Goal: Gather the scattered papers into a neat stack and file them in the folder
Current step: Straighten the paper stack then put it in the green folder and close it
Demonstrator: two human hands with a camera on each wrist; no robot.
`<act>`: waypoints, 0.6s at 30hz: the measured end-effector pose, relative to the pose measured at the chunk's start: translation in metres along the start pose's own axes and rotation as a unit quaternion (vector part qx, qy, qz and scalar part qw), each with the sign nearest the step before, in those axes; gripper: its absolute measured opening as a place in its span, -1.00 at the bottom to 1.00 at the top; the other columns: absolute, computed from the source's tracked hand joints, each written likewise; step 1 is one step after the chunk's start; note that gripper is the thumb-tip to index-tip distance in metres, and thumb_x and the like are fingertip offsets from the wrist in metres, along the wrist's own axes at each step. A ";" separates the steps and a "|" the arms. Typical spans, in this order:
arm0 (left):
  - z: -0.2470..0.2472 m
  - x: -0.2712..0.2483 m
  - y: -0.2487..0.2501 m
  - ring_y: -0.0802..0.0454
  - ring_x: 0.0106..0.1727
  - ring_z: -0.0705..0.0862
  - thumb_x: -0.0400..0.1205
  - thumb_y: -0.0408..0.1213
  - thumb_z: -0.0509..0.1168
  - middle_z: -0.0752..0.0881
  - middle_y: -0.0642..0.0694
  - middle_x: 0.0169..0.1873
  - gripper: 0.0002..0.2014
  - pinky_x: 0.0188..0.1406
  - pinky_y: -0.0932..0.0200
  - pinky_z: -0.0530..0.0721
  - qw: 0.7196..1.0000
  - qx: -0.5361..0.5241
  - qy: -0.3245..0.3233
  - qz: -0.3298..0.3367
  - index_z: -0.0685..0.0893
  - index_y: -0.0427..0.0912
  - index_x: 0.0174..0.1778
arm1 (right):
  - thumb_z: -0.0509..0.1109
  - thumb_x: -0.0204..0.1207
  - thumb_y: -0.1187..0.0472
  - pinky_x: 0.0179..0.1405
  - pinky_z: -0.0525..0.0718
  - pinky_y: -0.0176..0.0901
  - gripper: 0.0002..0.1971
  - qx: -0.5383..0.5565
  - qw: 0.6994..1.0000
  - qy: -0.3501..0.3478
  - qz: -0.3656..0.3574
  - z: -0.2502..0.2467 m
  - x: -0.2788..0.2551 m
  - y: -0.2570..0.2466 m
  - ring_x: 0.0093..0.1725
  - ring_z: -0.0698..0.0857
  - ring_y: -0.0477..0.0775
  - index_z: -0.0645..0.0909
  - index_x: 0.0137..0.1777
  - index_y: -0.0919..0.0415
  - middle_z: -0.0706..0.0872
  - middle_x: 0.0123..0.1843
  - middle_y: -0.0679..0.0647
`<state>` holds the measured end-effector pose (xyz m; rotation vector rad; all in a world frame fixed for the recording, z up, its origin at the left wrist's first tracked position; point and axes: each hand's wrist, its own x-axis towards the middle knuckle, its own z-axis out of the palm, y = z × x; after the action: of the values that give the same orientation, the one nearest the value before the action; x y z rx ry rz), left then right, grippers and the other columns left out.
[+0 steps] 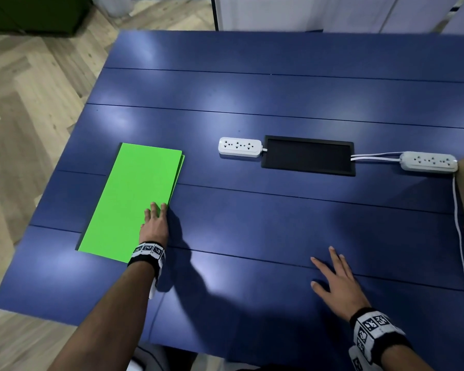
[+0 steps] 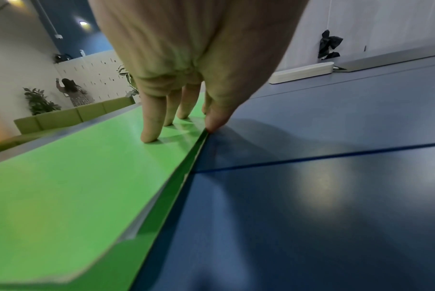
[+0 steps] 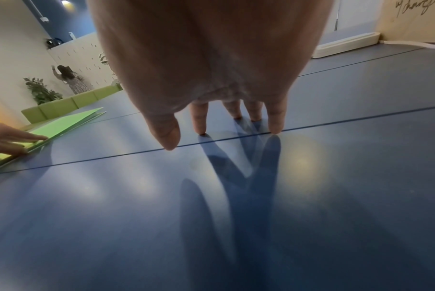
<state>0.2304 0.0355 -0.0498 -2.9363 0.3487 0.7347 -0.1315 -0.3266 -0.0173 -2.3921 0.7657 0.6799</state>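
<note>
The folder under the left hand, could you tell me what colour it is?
Bright green; the folder shows best in the head view.

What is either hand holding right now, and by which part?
Nothing is gripped. The left hand rests straight fingers on the closed green folder, near its right edge. The right hand lies flat on the blue table.

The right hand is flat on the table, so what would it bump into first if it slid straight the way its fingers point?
Probably the black panel set in the table; the right hand has bare tabletop before that.
</note>
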 end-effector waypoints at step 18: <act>-0.016 -0.001 0.007 -0.39 0.76 0.19 0.74 -0.61 -0.05 0.11 -0.32 0.78 -0.33 0.50 -0.31 0.56 1.000 0.009 0.007 -0.017 0.11 -0.13 0.81 | 0.33 0.65 -0.08 0.69 0.20 -0.11 -0.44 0.074 0.997 -0.009 0.000 -0.019 -0.013 0.008 0.76 0.10 -0.04 0.36 0.65 -0.15 0.03 0.79 -0.12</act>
<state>0.2348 0.0268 -0.0354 -2.9236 0.3044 0.7039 -0.1400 -0.3396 0.0016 -2.2497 0.7820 0.6220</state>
